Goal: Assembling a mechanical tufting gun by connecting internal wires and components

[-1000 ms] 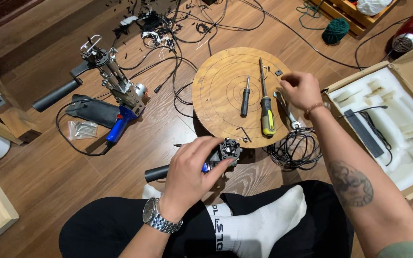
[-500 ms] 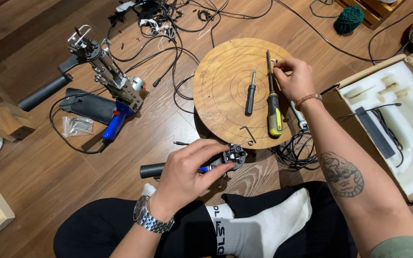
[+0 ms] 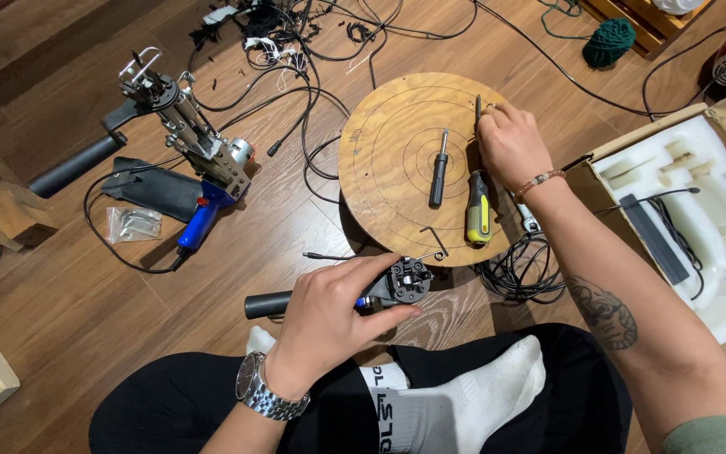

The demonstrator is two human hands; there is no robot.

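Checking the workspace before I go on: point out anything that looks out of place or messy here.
The tangled black cables sprawl loose across the wooden floor above the round wooden board, with another coil at its lower right edge. Nothing looks spilled or broken.

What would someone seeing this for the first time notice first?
The round wooden board in the middle of the floor, with a yellow-handled screwdriver and a smaller dark screwdriver lying on it, where the right hand reaches. Nearer the crossed legs, the left hand grips a black handheld tool. At left, a blue-handled tufting gun lies among tangled cables.
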